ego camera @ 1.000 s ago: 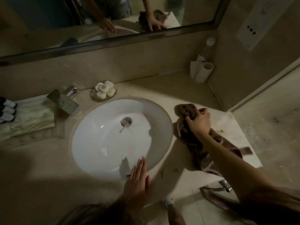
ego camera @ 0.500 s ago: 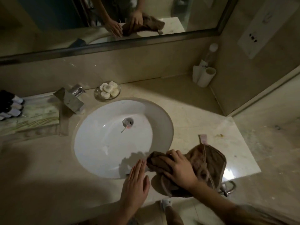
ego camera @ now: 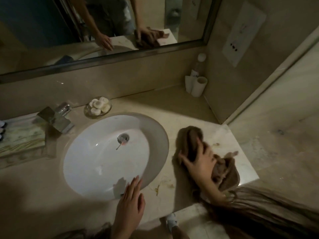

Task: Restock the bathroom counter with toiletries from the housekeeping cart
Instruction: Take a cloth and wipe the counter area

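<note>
Near: left hand [ego camera: 128, 209] lay flat on sink rim [ego camera: 155, 135], fingers straight, pressed together. Right of it, right hand [ego camera: 198, 163], motion-blurred, dug spread, curled fingers into one brown cloth [ego camera: 224, 171] on counter [ego camera: 172, 107]. Beyond left fingertips sat one dish [ego camera: 87, 113] of five white soaps [ego camera: 98, 104]. Far left, bottles [ego camera: 2, 128] were cut off by frame; count unclear. One cup [ego camera: 201, 85] stood farthest.

Marble counter [ego camera: 172, 107], white sink basin [ego camera: 103, 157] set into its centre. Read from the basin:
- Faucet [ego camera: 55, 119] at 10 o'clock.
- Glass dish [ego camera: 97, 107] of round white soaps at 11.
- Patterned tray [ego camera: 20, 137] at 9.
- Paper cups [ego camera: 198, 87] and a bottle [ego camera: 198, 66] in the back corner, 1 o'clock.
- Brown cloth [ego camera: 224, 171] bunched at 3.
- Yellowish stains [ego camera: 157, 189] at 5.
- Left hand [ego camera: 129, 209] flat at 6, fingertips at the basin rim.
</note>
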Demonstrator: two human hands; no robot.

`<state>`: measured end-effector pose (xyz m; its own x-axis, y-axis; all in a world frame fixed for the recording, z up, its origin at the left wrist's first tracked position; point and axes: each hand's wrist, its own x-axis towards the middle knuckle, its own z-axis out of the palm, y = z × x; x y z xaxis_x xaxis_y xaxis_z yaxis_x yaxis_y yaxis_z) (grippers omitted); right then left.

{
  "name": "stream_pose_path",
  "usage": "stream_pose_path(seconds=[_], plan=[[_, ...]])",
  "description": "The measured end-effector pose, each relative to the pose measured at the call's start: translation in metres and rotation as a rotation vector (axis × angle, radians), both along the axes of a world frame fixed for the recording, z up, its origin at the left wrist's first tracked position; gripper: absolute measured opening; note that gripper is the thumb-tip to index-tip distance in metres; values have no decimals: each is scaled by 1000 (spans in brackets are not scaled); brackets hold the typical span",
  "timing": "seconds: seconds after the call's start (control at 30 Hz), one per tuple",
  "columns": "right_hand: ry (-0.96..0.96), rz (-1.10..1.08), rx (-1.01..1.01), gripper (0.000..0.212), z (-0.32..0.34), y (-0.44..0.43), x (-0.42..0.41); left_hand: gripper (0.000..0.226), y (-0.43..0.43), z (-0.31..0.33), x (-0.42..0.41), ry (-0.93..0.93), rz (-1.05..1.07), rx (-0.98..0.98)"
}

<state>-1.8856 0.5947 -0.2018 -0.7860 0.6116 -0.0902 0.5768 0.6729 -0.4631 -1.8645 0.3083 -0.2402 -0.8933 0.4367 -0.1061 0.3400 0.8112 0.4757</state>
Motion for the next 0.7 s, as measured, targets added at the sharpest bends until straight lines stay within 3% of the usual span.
stream_pose_path(seconds=[0.17, 0.27, 0.37, 0.53, 0.6, 0.7], plan=[[24, 447, 48, 77, -5, -27, 76, 51, 16, 3, 2, 60, 38, -3], [97, 663, 17, 71, -3, 22, 100, 53, 42, 11, 5, 70, -28, -30], [133, 385, 38, 65, -6, 92, 84, 54, 57, 22, 4, 104, -106, -81], [41, -24, 34, 61, -6, 145, 26, 56, 11, 9, 7, 61, 74, -128], [25, -94, 43, 62, -8, 126, 15, 50, -15, -11, 14, 77, 100, -97], [44, 38, 58, 64, -11, 66, 17, 49, -40, -25, 35, 133, 109, -54]])
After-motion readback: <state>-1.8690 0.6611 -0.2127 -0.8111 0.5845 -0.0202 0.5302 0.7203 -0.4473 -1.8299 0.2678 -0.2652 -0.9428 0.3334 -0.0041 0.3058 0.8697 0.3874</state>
